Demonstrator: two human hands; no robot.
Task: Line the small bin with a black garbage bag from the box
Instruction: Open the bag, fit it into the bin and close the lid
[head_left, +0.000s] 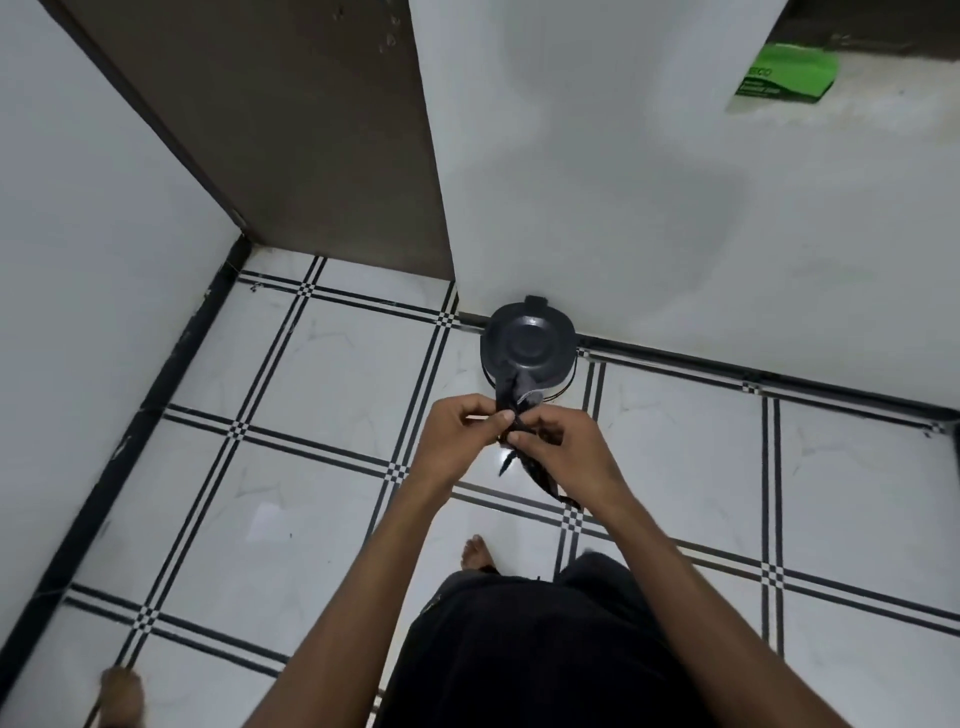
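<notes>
Pinched between both sets of fingertips at centre frame: a bag (511, 423), black, still twisted into a thin strip, with a tail trailing down toward lower right of the grip. Left hand (457, 434) closed on the strip from the left, thumb and forefinger pressed together on it; right hand (558, 441) closed on it from the right, fingers (519, 440) curled over the film, the two hands nearly touching. Judged to be hunting for the mouth, rubbing layers apart. Risk here: thin film clinging to itself, so rubbing at the sealed end instead of the open one, or pulling too hard across the pinch and tearing or stretching a hole. Another: the loose tail slipping free and the whole strip dropping to the tiled floor (322, 364). Just above the hands, against the wall (675, 234), the bin (530, 345), small, dark, round, apparently with its lid down; cannot tell whether a liner is already inside. Lid shut means no place to seat the bag until it is lifted, and with both hands full that calls for a foot or a freed hand; a light bin near the skirting could tip or skid if nudged. Far off at upper right, a green box (784, 75) on a ledge, well apart, so a spoiled bag means a walk back.
</notes>
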